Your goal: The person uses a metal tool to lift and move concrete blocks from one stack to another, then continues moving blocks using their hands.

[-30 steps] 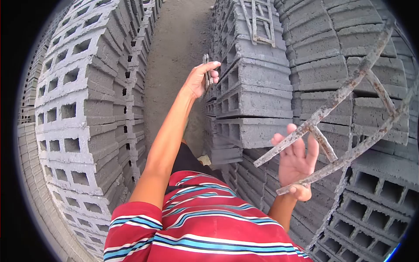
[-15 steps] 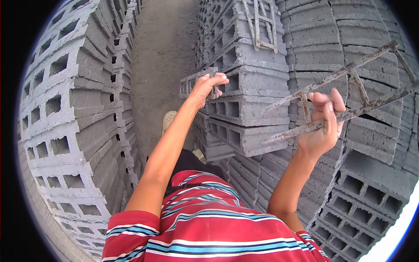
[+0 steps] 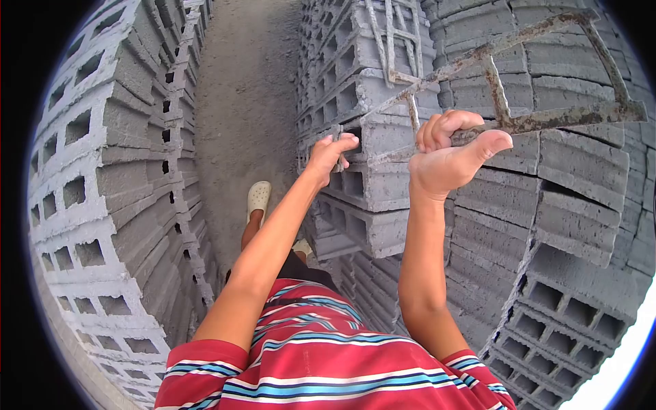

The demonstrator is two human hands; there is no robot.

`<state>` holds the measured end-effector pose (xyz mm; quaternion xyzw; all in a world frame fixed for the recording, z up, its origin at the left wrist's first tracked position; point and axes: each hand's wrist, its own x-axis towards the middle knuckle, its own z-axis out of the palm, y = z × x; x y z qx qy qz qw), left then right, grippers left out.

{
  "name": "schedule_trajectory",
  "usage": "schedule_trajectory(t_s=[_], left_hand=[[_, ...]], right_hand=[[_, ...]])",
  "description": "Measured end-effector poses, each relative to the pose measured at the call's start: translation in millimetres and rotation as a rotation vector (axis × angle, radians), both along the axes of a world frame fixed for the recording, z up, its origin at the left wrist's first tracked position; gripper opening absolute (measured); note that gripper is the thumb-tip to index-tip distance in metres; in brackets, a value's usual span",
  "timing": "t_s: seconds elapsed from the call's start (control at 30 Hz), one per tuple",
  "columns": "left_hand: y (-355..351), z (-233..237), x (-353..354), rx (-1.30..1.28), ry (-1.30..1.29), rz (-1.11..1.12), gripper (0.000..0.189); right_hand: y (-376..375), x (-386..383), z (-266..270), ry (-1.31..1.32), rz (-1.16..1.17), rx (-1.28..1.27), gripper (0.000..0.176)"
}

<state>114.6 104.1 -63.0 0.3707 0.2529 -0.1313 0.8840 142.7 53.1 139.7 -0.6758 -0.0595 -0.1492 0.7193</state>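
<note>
My right hand [image 3: 444,160] is wrapped around one rail of a rusty, ladder-shaped metal frame [image 3: 540,120], which slants up to the right with several crossbars. The frame's near end passes in front of the hollow concrete blocks [image 3: 389,184] of the middle stack. Beside that stack's holed face, my left hand [image 3: 329,158] is closed on a second, smaller-looking metal frame [image 3: 337,137], seen nearly edge-on and mostly hidden by the fingers. Another ladder-shaped metal frame [image 3: 398,41] rests on top of the stack, beyond both hands.
A tall wall of hollow blocks [image 3: 82,191] stands on the left. Between the stacks runs a dirt path [image 3: 239,102], where my foot in a pale clog [image 3: 258,198] stands. More stacked blocks [image 3: 574,191] fill the right side.
My right hand has moved left and closed more firmly around the frame's rail, and the frame has swung upward. My left hand has lowered slightly, its frame turning edge-on.
</note>
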Motion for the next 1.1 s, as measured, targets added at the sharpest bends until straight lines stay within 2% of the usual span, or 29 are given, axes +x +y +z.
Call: schedule_trajectory(t_s=[0.3,0.4,0.57,0.6,0.73,0.83,0.93,1.03,1.1], left_hand=[[-3.0,7.1,8.0,0.020,0.027,-0.075,0.042],[-3.2,13.1,12.1,0.025,0.013,-0.072,0.045],[-2.2,9.4,15.7,0.016,-0.012,-0.088,0.049],[-2.8,7.9,15.3,0.021,-0.006,-0.086,0.048],[-7.5,6.5,13.3,0.014,0.014,-0.078,0.048],[-6.2,5.9,13.2,-0.002,0.017,-0.078,0.047],[-6.4,5.6,10.6,-0.011,0.012,-0.077,0.044],[-8.7,10.6,9.2,-0.024,0.031,-0.045,0.038],[-3.2,16.3,11.6,-0.031,0.033,-0.045,0.040]], right_hand=[[0.1,5.8,-1.9,-0.110,-0.028,-0.049,0.069],[-2.4,9.1,-13.1,-0.074,-0.021,-0.105,0.069],[4.8,6.5,-0.8,-0.163,0.009,0.022,0.068],[3.5,6.4,0.5,-0.203,0.032,0.059,0.067],[0.6,6.4,-9.1,-0.120,-0.008,-0.150,0.067],[9.1,3.3,5.5,-0.127,-0.062,-0.125,0.068],[9.0,5.6,6.4,-0.226,0.017,0.008,0.065],[12.2,4.6,-9.4,-0.106,-0.052,-0.224,0.069],[17.5,-0.3,-3.0,-0.074,-0.072,-0.169,0.069]])
